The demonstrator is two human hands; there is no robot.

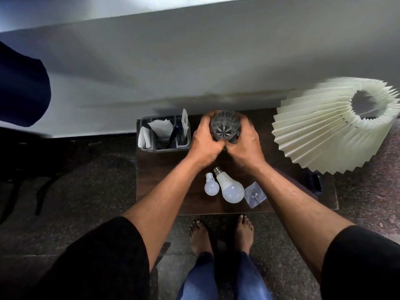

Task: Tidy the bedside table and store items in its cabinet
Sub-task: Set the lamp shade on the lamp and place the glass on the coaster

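Bedside bench [164,187] looks barely tidied to me: my left hand [204,141] and right hand [243,144] are wrapped together around a cut glass [225,126] near its back edge. Two bulbs [229,187], a clear packet [255,194] by the front edge and the organizer [164,133] at the back-left corner remain; I can't see the cabinet.

The dark wooden bedside table [164,187] stands against the pale wall on a speckled stone floor [91,191]. At its back left corner sits a grey divided organiser [165,148] holding folded papers. Near the front edge lie a small bulb [211,186] and a large bulb [231,187], side by side, with a clear packet [255,194], perhaps of hooks, just beside them.
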